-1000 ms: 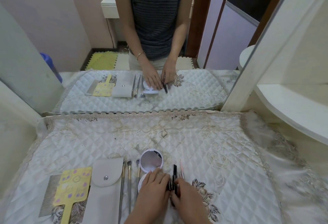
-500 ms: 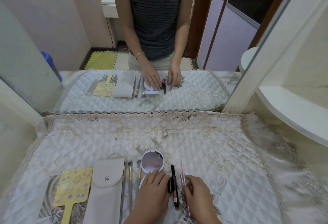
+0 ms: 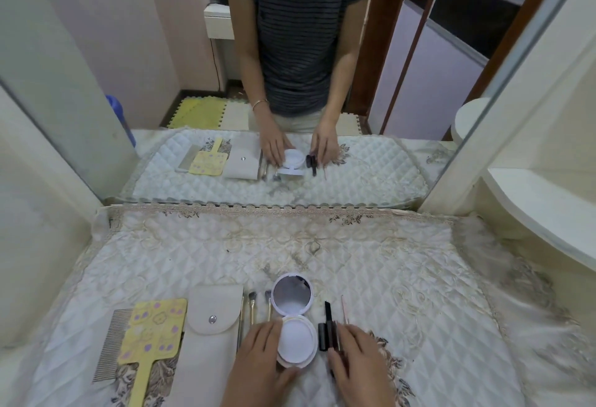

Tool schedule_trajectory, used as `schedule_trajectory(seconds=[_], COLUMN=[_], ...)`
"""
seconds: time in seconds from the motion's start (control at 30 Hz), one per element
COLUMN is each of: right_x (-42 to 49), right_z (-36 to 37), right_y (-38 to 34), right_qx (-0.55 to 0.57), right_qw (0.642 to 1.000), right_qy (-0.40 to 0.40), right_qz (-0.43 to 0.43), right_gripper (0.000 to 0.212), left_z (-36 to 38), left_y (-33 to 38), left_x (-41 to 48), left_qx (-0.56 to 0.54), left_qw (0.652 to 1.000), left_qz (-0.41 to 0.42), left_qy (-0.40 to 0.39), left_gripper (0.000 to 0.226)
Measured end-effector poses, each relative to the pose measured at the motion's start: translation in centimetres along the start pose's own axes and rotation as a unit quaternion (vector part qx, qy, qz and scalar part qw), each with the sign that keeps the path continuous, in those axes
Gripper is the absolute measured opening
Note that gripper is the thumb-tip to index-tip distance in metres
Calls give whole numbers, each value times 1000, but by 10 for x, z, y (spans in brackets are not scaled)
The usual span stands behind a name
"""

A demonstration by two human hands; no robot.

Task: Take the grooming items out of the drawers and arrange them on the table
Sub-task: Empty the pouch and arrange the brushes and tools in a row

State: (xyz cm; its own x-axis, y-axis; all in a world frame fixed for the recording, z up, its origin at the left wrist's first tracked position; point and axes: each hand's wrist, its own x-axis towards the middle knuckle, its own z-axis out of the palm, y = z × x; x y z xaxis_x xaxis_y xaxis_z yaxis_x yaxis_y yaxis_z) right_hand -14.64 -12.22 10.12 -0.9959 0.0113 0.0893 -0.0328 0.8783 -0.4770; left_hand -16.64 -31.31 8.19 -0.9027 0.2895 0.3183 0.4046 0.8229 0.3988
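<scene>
An open white compact (image 3: 295, 323) lies near the front edge, its round mirror lid tilted up. My left hand (image 3: 259, 363) cups the compact's base, fingers along its left side and thumb under its front rim. Right of it lie a short black cap (image 3: 322, 337), a black pencil (image 3: 328, 316) and a thin pink stick (image 3: 344, 310). My right hand (image 3: 361, 366) rests flat over their near ends, fingers spread. Left of the compact lie three makeup brushes (image 3: 252, 306), a beige snap pouch (image 3: 209, 323), a yellow hand mirror (image 3: 154, 332) and a grey comb (image 3: 111, 342).
A quilted cream cloth (image 3: 403, 294) covers the table. A large wall mirror (image 3: 290, 148) stands behind it and reflects me and the items. A white curved shelf (image 3: 541, 206) juts out at the right. A cream side panel (image 3: 38, 245) bounds the left.
My left hand slid left off the compact's base, which now shows, and wraps its side. My right hand stays on the pencil and stick, which sit slightly further right.
</scene>
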Motion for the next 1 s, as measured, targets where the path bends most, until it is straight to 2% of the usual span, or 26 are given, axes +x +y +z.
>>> schedule_trajectory(seconds=[0.07,0.13,0.27,0.4,0.47,0.5,0.57,0.67,0.8,1.0], right_x=[-4,-6,-1,1,3,5,7,6,7,7], right_z=[4,1,1,15,23,25,27,27,30,28], right_y=[-4,-10,-16,-31,-37,-39,-40,-36,-36,-42], right_qx=[-9,1,-5,-30,-55,-70,-93,-93,-78,-66], right_qw=[999,999,997,992,991,990,990,991,993,993], right_qy=[0,-21,8,-28,-47,-57,-63,-69,-59,-72], right_qz=[-32,-43,-72,-117,-117,-107,-91,-70,-64,-71], right_gripper=[60,63,52,57,71,76,69,66,70,70], left_z=[1,1,-8,-18,-14,-14,-12,-17,-11,-17], left_y=[2,3,-4,-19,-28,-29,-30,-22,-18,-12], left_x=[1,1,-12,-33,-42,-42,-43,-43,-45,-41], left_qx=[2,7,45,115,150,162,165,166,139,138], left_qw=[1000,1000,999,993,989,987,986,986,989,988], left_qz=[6,6,-27,-39,-17,-10,-7,6,-30,-58], left_qy=[15,26,9,-9,12,16,1,-1,-40,-31], left_gripper=[66,65,69,48,34,33,43,32,44,50])
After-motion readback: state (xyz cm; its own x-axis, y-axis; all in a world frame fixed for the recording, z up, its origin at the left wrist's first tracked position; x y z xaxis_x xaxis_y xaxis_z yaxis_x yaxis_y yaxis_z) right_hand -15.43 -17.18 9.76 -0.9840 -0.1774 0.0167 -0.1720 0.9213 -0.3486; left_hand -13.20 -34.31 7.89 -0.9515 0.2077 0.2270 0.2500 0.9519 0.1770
